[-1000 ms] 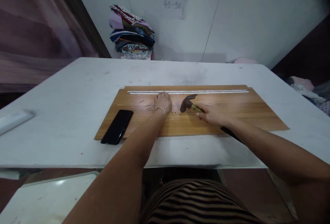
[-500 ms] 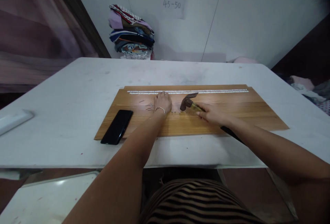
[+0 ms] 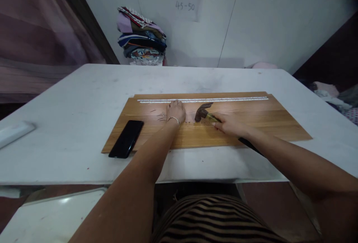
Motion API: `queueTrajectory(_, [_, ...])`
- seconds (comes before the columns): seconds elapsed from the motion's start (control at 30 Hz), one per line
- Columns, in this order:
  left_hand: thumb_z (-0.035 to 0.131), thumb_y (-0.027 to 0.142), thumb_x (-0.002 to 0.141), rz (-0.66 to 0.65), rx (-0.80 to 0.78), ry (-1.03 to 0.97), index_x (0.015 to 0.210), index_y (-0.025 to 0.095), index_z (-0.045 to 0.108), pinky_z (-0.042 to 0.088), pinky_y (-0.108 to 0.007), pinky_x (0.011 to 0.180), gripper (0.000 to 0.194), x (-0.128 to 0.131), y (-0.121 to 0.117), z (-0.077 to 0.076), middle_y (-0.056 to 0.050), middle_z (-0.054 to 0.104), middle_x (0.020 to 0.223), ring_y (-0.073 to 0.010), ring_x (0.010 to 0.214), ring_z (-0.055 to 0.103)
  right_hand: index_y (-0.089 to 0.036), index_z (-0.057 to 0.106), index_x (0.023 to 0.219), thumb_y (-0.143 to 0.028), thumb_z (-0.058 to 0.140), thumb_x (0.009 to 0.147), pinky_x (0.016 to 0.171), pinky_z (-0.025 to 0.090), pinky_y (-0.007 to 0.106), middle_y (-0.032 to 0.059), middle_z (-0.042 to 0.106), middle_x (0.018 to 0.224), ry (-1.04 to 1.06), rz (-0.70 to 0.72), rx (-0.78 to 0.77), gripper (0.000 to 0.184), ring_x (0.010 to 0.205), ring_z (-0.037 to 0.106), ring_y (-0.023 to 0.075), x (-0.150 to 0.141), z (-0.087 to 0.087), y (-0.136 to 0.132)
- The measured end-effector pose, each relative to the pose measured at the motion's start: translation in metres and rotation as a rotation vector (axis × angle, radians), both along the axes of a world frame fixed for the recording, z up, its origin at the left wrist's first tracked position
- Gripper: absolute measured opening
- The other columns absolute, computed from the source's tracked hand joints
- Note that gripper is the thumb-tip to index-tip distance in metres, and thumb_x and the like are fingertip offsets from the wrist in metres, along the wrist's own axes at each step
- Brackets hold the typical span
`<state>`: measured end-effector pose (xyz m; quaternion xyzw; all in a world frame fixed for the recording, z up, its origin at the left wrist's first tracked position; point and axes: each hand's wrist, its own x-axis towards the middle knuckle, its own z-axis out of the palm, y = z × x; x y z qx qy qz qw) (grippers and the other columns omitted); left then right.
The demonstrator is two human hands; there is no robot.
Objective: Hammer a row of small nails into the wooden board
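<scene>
My right hand [image 3: 228,124] is wrapped around the handle of a claw hammer [image 3: 201,113]. The hammer's face is down at a row of small nails [image 3: 189,122] set in the wooden board [image 3: 251,120]; contact is hard to make out. To the left of the hammer, my left hand [image 3: 176,112] rests on the board with its fingers curled in. Whatever those fingers hold, if anything, is hidden. Several loose nails [image 3: 160,115] lie on the board just left of that hand. Two white measuring strips [image 3: 223,99] run along the board's far side.
A black phone [image 3: 126,138] lies across the board's front left corner. The white table [image 3: 69,123] carries a white object [image 3: 15,133] at far left. Behind stands a stack of folded cloth [image 3: 142,39] by the wall. A dark strip [image 3: 251,146] shows under my right forearm.
The hammer head rose slightly off the nail row half a second ago and is back down now. My left hand stays in place. The camera view has shifted a little.
</scene>
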<state>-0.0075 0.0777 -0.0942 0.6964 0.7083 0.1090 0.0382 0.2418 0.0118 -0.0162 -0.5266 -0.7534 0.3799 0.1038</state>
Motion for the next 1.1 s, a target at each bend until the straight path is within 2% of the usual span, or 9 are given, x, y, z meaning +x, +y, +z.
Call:
queueTrajectory(0.2, [0.033, 0.026, 0.107, -0.004, 0.003, 0.012, 0.131, 0.022, 0.069, 0.041, -0.049, 0.117, 0.044, 0.0004, -0.001, 0.0014, -0.016, 0.064, 0.152, -0.0322, 0.144, 0.052, -0.017, 0.071, 0.129, -0.023, 0.058, 0.095, 0.074, 0.045, 0.03, 0.0029, 0.066, 0.081, 0.004, -0.025, -0.036, 0.037, 0.072, 0.056, 0.0183, -0.0003, 0.0024, 0.0])
queueTrajectory(0.37, [0.034, 0.026, 0.107, -0.006, 0.003, 0.02, 0.13, 0.023, 0.07, 0.041, -0.049, 0.117, 0.042, -0.0007, 0.0008, -0.0011, -0.015, 0.065, 0.151, -0.0317, 0.143, 0.052, -0.018, 0.071, 0.125, -0.022, 0.059, 0.093, 0.072, 0.045, 0.03, 0.0024, 0.066, 0.078, -0.007, 0.018, 0.007, 0.035, 0.072, 0.056, 0.0187, 0.001, -0.0005, 0.0007])
queueTrajectory(0.6, [0.035, 0.025, 0.107, -0.002, 0.003, 0.012, 0.13, 0.024, 0.07, 0.041, -0.049, 0.116, 0.042, 0.0007, -0.0012, 0.0021, -0.014, 0.064, 0.153, -0.032, 0.144, 0.052, -0.021, 0.072, 0.122, -0.021, 0.059, 0.091, 0.079, 0.048, 0.032, 0.0054, 0.072, 0.091, 0.002, 0.028, 0.016, 0.034, 0.083, 0.062, 0.0216, -0.0003, -0.0015, 0.0017])
queueTrajectory(0.8, [0.034, 0.024, 0.106, -0.007, 0.006, 0.012, 0.127, 0.023, 0.07, 0.042, -0.05, 0.115, 0.042, 0.0002, -0.0018, 0.0027, -0.016, 0.066, 0.148, -0.0328, 0.142, 0.053, -0.018, 0.071, 0.129, -0.023, 0.058, 0.092, 0.076, 0.047, 0.032, 0.0026, 0.068, 0.08, 0.016, -0.009, -0.001, 0.04, 0.076, 0.06, 0.0203, 0.0012, -0.0004, 0.0005])
queueTrajectory(1.0, [0.035, 0.024, 0.106, -0.008, 0.0, 0.016, 0.129, 0.021, 0.07, 0.041, -0.05, 0.115, 0.041, -0.0001, -0.0011, 0.0021, -0.017, 0.066, 0.148, -0.0326, 0.143, 0.053, -0.019, 0.072, 0.125, -0.019, 0.06, 0.091, 0.085, 0.048, 0.033, 0.0065, 0.075, 0.099, 0.004, 0.03, 0.027, 0.036, 0.092, 0.065, 0.023, 0.0004, -0.0014, 0.0023])
queueTrajectory(1.1, [0.035, 0.024, 0.106, -0.003, -0.002, 0.013, 0.13, 0.022, 0.07, 0.041, -0.049, 0.116, 0.042, 0.0005, -0.0012, 0.0026, -0.016, 0.065, 0.15, -0.0319, 0.144, 0.052, -0.019, 0.072, 0.126, -0.019, 0.06, 0.092, 0.086, 0.049, 0.033, 0.0071, 0.076, 0.103, 0.004, 0.039, 0.04, 0.036, 0.093, 0.065, 0.0233, 0.0012, -0.0048, 0.0035])
